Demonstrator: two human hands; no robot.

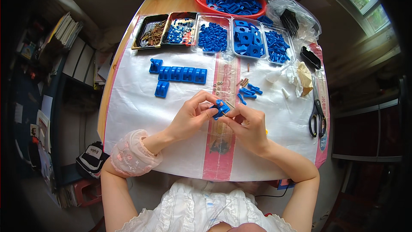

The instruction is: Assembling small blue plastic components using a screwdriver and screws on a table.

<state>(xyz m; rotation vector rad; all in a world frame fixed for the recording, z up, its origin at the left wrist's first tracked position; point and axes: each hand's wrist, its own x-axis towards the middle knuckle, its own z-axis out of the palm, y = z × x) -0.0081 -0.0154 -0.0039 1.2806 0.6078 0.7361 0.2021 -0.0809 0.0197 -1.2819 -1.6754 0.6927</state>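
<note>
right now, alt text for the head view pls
Both hands, left hand and right hand, pinch a small blue plastic part above a white sheet. Behind lie a row of blue blocks, trays of parts and a red bowl; scissors lie right.

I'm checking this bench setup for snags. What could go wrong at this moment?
The small blue part is pinched only by the fingertips of the left hand and right hand, so it may slip. Loose pins and tiny beads lie close by and could get knocked off. The scissors sit near the table edge.
</note>
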